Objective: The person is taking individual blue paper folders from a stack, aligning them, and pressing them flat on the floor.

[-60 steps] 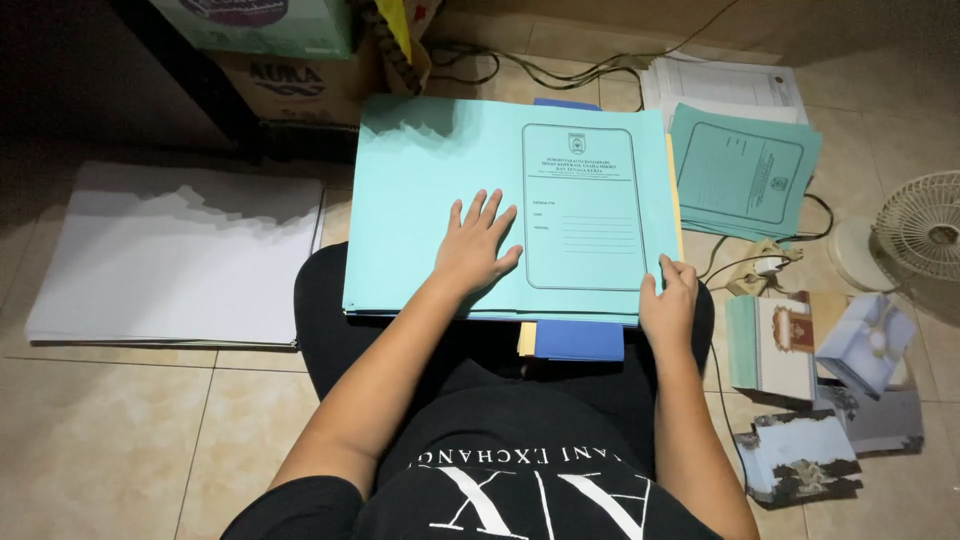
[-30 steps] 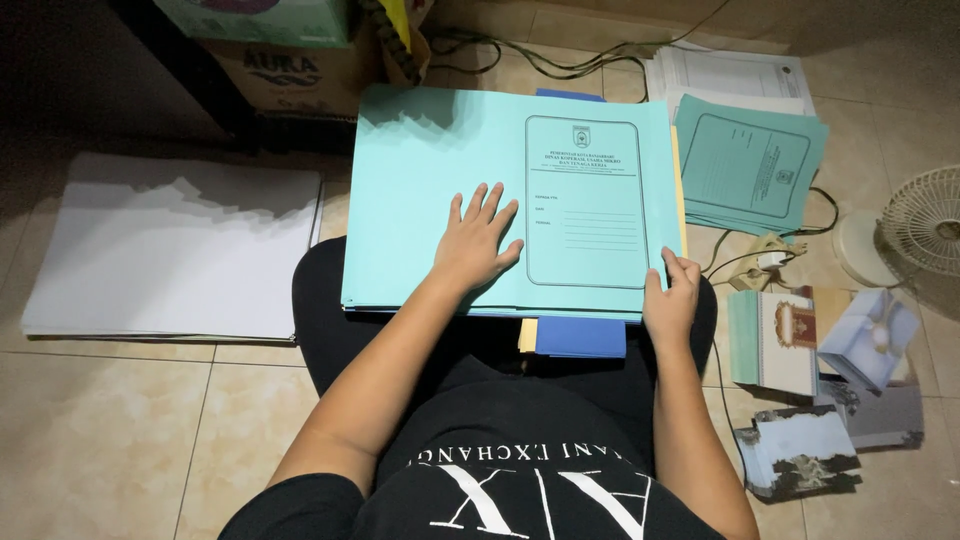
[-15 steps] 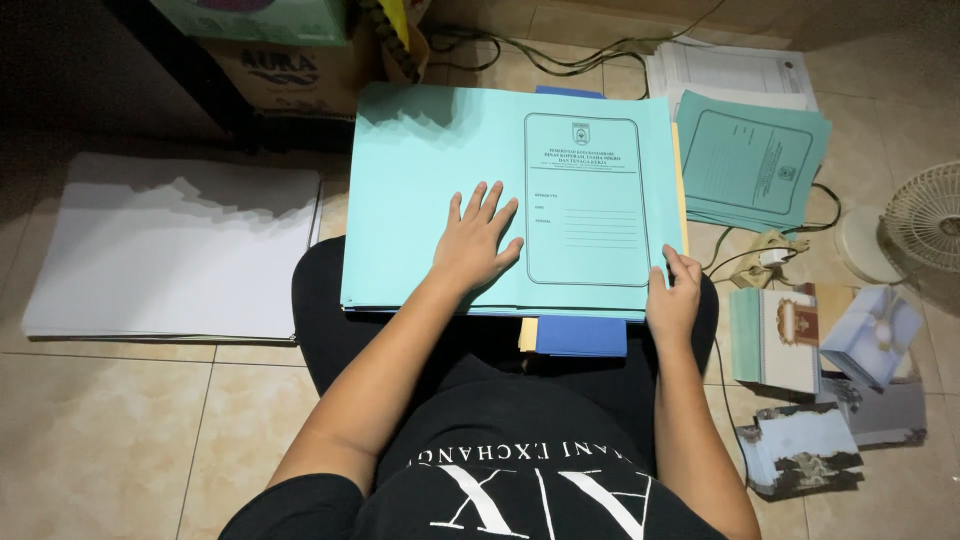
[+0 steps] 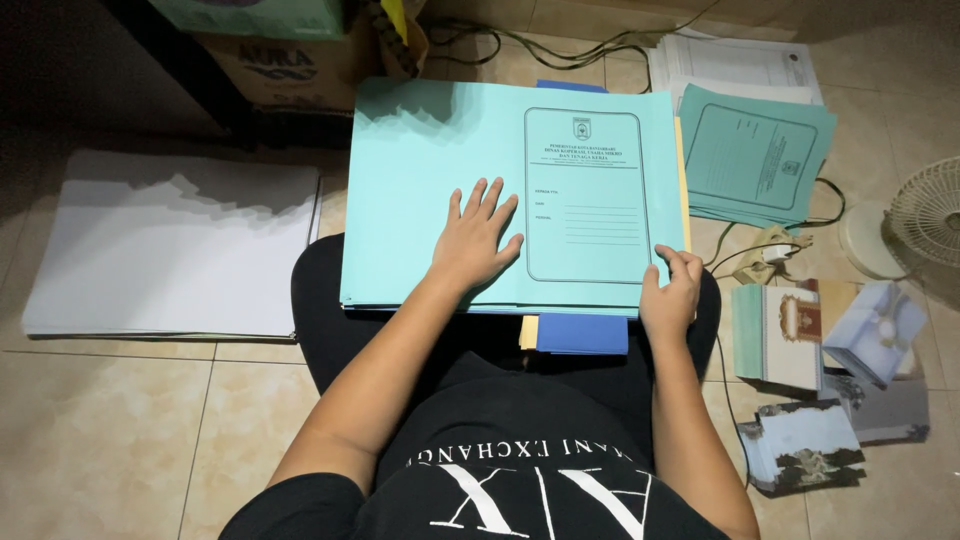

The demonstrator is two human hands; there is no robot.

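Head view: light teal folder (image 4: 430,190) lies open across the lap, long axis running left to right, printed panel on its right half. Left hand (image 4: 475,240) rests flat on the middle, fingers spread, gripping nothing. Right hand (image 4: 670,295) pinches the folder's lower right corner, thumb on top, so it is the nearer hand to that free edge. White paper stack (image 4: 170,245) lies on the floor to the left.

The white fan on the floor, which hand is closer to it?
Right. The right hand rests at the folder's lower right corner, on the side where the fan stands. The left hand lies flat on the folder's middle, farther away.
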